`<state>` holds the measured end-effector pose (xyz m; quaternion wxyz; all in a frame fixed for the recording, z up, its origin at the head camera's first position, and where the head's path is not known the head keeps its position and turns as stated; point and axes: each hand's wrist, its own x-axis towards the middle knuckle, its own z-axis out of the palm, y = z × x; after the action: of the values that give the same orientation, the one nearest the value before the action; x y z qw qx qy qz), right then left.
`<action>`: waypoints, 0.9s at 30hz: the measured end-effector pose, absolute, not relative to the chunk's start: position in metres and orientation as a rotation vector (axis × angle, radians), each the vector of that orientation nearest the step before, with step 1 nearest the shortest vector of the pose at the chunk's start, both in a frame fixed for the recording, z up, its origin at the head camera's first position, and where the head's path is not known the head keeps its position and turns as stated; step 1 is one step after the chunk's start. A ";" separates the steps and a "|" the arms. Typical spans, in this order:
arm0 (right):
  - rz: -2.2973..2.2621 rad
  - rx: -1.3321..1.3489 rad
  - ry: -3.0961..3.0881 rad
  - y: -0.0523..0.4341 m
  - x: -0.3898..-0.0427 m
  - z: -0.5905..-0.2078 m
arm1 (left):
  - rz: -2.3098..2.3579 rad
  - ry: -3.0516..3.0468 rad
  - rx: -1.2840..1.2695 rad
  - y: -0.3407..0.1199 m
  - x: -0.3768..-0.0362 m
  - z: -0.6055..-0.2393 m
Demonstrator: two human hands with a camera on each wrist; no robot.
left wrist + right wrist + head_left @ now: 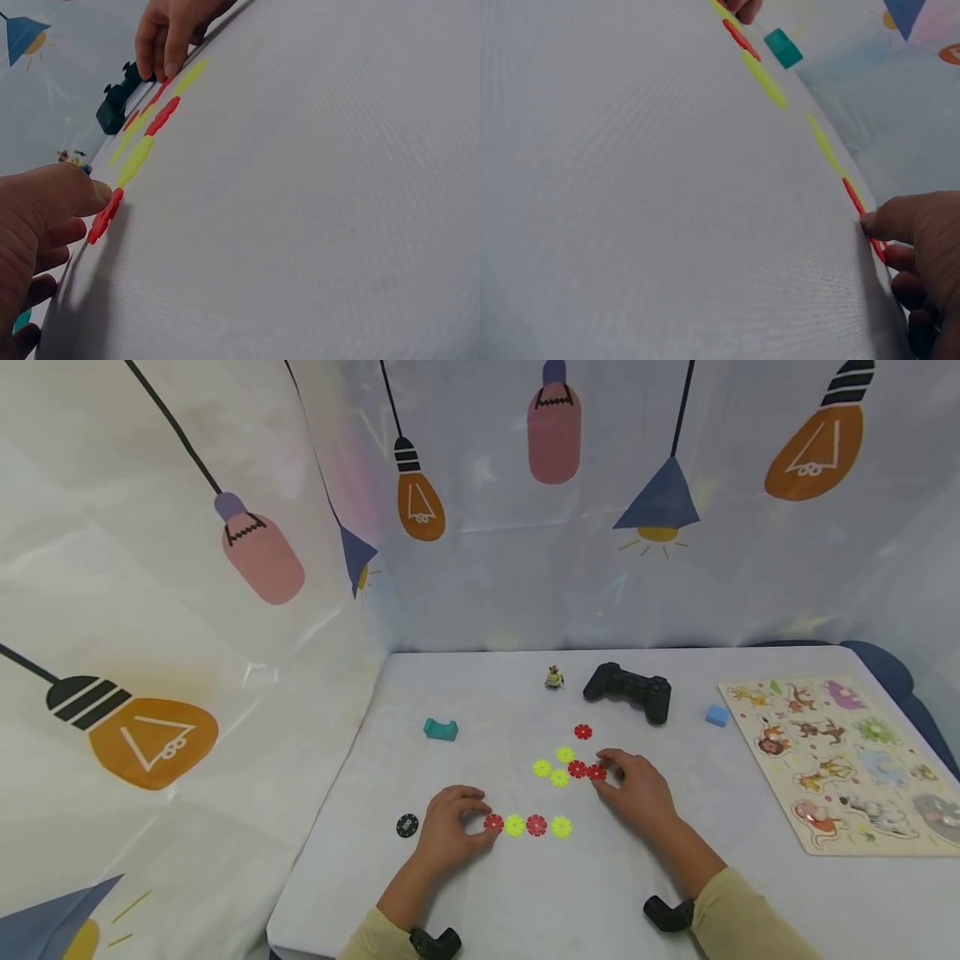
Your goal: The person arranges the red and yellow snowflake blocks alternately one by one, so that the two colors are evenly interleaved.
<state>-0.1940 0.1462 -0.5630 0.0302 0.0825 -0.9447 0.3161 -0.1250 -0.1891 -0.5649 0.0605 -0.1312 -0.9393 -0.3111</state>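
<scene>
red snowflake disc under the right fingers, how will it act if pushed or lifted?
The red disc lies flat and thin on the table, so it should slide rather than roll or tip. It looks like stiff plastic, probably very light. The right hand may struggle to lift its low edge; its notched rim could snag the neighbouring red disc.

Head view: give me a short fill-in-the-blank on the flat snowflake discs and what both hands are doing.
1. The near row of flat plastic snowflake discs holds ____ discs.
2. The left hand touches a ____ disc at that row's end.
3. The right hand touches the red disc in the cluster nearer the black game ____.
4. Left of the left hand lies a black poker chip, ____ from it.

Missing words: four; red; controller; apart
</scene>
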 end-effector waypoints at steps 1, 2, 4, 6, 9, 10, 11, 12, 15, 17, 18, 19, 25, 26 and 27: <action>0.975 0.251 -2.917 0.146 -0.194 -0.563 | -0.937 -2.845 -0.396 -0.189 -0.124 -0.565; 0.977 0.249 -2.919 0.145 -0.194 -0.562 | -0.936 -2.846 -0.395 -0.189 -0.124 -0.566; 0.974 0.243 -2.921 0.145 -0.194 -0.562 | -0.936 -2.850 -0.391 -0.189 -0.123 -0.566; 0.963 0.238 -2.921 0.144 -0.194 -0.561 | -0.935 -2.852 -0.387 -0.189 -0.123 -0.566; 0.942 0.238 -2.913 0.144 -0.195 -0.562 | -0.933 -2.849 -0.388 -0.189 -0.123 -0.564; 0.936 0.241 -2.909 0.144 -0.195 -0.562 | -0.933 -2.849 -0.388 -0.189 -0.123 -0.563; 0.929 0.247 -2.903 0.145 -0.194 -0.562 | -0.933 -2.849 -0.390 -0.189 -0.123 -0.563; 0.923 0.256 -2.895 0.145 -0.193 -0.562 | -0.931 -2.851 -0.390 -0.189 -0.123 -0.562; 0.923 0.295 -2.874 0.148 -0.184 -0.561 | -0.930 -2.857 -0.390 -0.188 -0.123 -0.561; 0.924 0.341 -2.869 0.151 -0.175 -0.561 | -0.931 -2.862 -0.389 -0.187 -0.123 -0.561; 0.926 0.375 -2.863 0.152 -0.170 -0.560 | -0.931 -2.864 -0.391 -0.187 -0.123 -0.561; 0.931 0.409 -2.857 0.152 -0.165 -0.560 | -0.930 -2.865 -0.392 -0.187 -0.124 -0.561; 0.914 0.592 -2.843 0.151 -0.139 -0.562 | -0.940 -2.837 -0.422 -0.187 -0.123 -0.561; 0.914 0.612 -2.841 0.150 -0.137 -0.561 | -0.939 -2.828 -0.426 -0.187 -0.123 -0.561; 0.910 0.627 -2.840 0.149 -0.136 -0.561 | -0.935 -2.818 -0.433 -0.186 -0.124 -0.560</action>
<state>-0.1360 0.1495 -0.5610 0.0471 0.2056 -0.9309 0.2982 -0.1238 -0.1864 -0.5604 0.0704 -0.1441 -0.9368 -0.3109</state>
